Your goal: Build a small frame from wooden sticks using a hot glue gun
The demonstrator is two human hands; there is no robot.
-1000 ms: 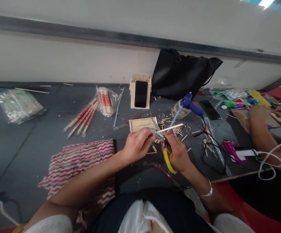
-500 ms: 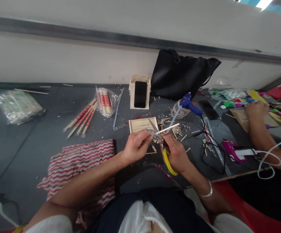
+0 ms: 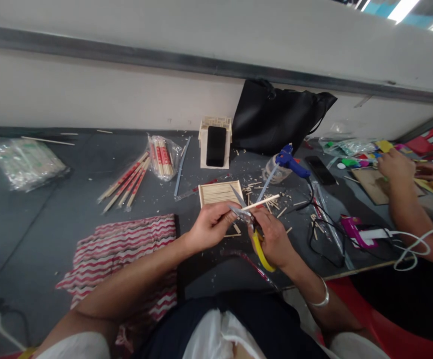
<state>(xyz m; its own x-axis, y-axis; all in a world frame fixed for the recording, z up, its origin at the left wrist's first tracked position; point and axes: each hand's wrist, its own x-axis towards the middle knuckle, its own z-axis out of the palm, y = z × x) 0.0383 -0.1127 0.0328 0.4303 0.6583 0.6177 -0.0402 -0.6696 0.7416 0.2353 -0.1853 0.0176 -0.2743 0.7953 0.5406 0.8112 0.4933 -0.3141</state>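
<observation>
My left hand (image 3: 209,227) pinches a thin wooden stick (image 3: 262,201) that points up and to the right. My right hand (image 3: 272,235) grips yellow-handled scissors (image 3: 260,247), whose open blades (image 3: 239,203) straddle the stick just past my left fingertips. Right behind both hands lies a small flat panel of glued sticks (image 3: 220,192), with stick offcuts (image 3: 272,204) scattered around it on the grey table (image 3: 52,224).
A blue glue gun (image 3: 290,162) and black cables lie right of my hands. Further back stand a stick box holding a phone (image 3: 216,143), a black bag (image 3: 276,117) and chopstick packs (image 3: 162,155). A striped cloth (image 3: 126,249) lies left. Another person's arms (image 3: 407,199) work at the right.
My hands, the stick and the scissors have stayed almost in place. The other person's hands at the right have shifted over their materials.
</observation>
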